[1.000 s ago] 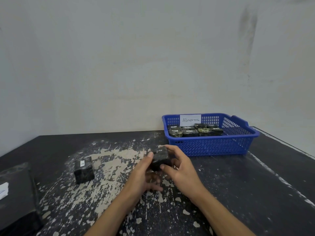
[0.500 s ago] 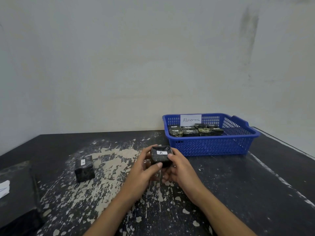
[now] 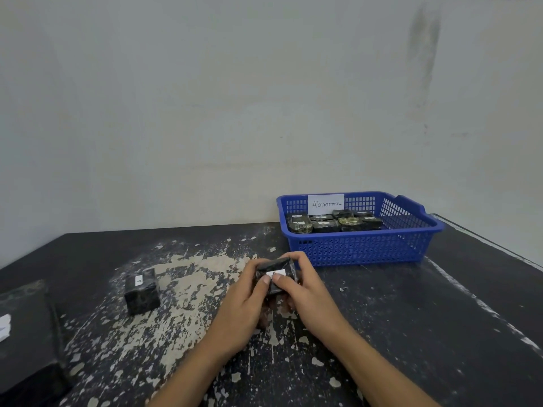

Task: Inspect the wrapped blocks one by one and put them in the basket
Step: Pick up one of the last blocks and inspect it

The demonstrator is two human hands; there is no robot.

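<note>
Both hands hold one wrapped block [image 3: 274, 274] over the worktop [image 3: 411, 333], near its middle and close to the front left corner of the blue basket [image 3: 361, 251], though apart from it. The left hand [image 3: 238, 306] curls round the block's left side and the right hand [image 3: 308, 295] round its right side, with fingers bent over the far edge. Both thumbs [image 3: 266, 279] press side by side on the face turned toward the person, their tips at the lower rim of a small white sticker [image 3: 280, 272]. The block is black and glossy. What the sticker says cannot be read.

The basket stands at the back edge of the worktop, right of the middle, against the wall [image 3: 205, 113]. A white card [image 3: 326, 203] reading "Abnormal" sits on its back wall. Several packed blocks [image 3: 326, 226] lie close together in its back half, some with greenish patches.

A second block [image 3: 142, 290] stands alone toward the left side of the worktop, well apart from the hands, with a small white tag on top. At the left edge lies a large black package [image 3: 26, 333] with a scrap of white paper [image 3: 4, 327] on it. The worktop is black, with pale worn patches across its middle
</note>
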